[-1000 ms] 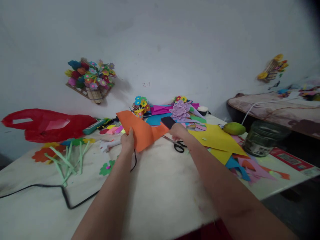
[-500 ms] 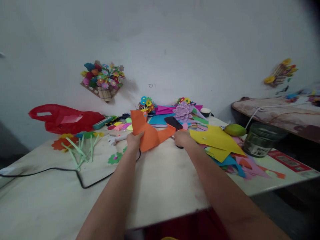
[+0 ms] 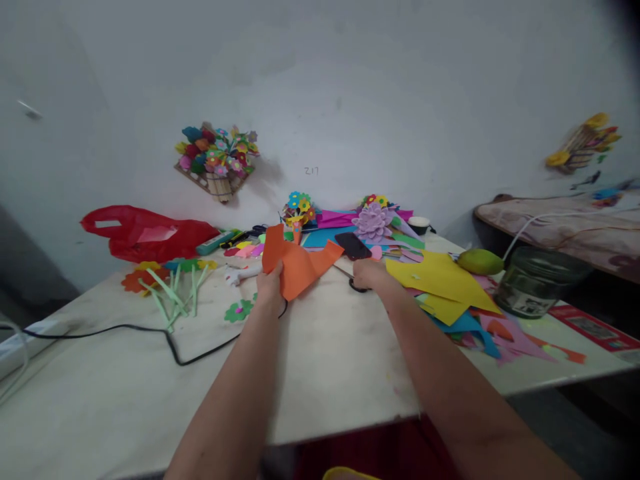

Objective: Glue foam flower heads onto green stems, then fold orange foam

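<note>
Fingers of the left hand are clamped on the lower left edge of the orange sheet, which is between the two hands, the right one apart from it. To the sheet's right, the right hand is at the black handles of the scissors, their blades pointing toward the sheet; whether its fingers close on them cannot be told. A dark phone lies right of the sheet, beyond the scissors, and yellow sheets lie farther right. Left of the sheet are a white tool, a green flower, pale green strips and, farther back, a red bag.
</note>
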Tool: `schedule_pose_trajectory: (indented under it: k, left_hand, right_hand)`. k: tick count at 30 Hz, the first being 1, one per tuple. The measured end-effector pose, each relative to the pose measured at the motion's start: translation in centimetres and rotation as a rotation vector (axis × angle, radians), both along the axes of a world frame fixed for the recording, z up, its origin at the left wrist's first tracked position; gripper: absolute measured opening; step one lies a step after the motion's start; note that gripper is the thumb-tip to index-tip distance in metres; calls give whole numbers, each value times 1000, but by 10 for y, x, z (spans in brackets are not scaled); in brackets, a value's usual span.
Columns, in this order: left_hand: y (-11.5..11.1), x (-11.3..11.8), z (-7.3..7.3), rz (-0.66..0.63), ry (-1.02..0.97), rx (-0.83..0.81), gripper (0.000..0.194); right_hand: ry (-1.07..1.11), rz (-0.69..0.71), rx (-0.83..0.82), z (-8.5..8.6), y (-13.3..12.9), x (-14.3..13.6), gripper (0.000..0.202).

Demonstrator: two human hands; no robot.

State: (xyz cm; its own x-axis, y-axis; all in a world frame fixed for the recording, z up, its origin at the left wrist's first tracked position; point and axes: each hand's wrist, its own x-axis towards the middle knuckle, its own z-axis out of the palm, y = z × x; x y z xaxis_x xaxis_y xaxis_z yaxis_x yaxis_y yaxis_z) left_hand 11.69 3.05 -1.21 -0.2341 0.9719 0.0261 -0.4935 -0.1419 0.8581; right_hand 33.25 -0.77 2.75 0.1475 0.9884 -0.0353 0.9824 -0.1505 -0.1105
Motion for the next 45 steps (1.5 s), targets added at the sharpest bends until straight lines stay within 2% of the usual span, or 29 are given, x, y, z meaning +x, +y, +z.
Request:
schedule_pose_trajectory:
  k: [3,7,10,12,16,20,25,31,39,45]
  left_hand:
    - [1,-1,0,43,-56,-7,27]
    - [2,-1,2,78,-119,-20,26]
    - [1,0,5,93,-186,-42,27]
    - [1,1,7,111,-239,-75,28]
    - [0,2,12,136,-317,-149,28]
    - [-1,2,14,104,-371,-178,26]
    - [-2,2,14,9,-388,-204,26]
    - [1,1,12,-45,-335,-188,22]
    - [-1,-2,15,-25,-307,-242,25]
    - [2,-3,13,-4,-292,-253,22]
  right_hand:
    - [63,24,-35,5,-3,2,30]
    - [340,45,-107,8,-8,8,24]
    - [565,91,-107,4,-8,17,16]
    - [704,142,-125,-2,-7,25,24]
    - [1015,231,-313,-11,-3,36,38]
    - [1189,343,-448,-19,-1,28,41]
    - [1348,479,-500,-22,1,9,38]
    - [1398,553,-471,-22,1,0,39]
    - [1331,506,-303,-20,-4,-7,41]
    - [1339,450,-235,-22,-2,-7,30]
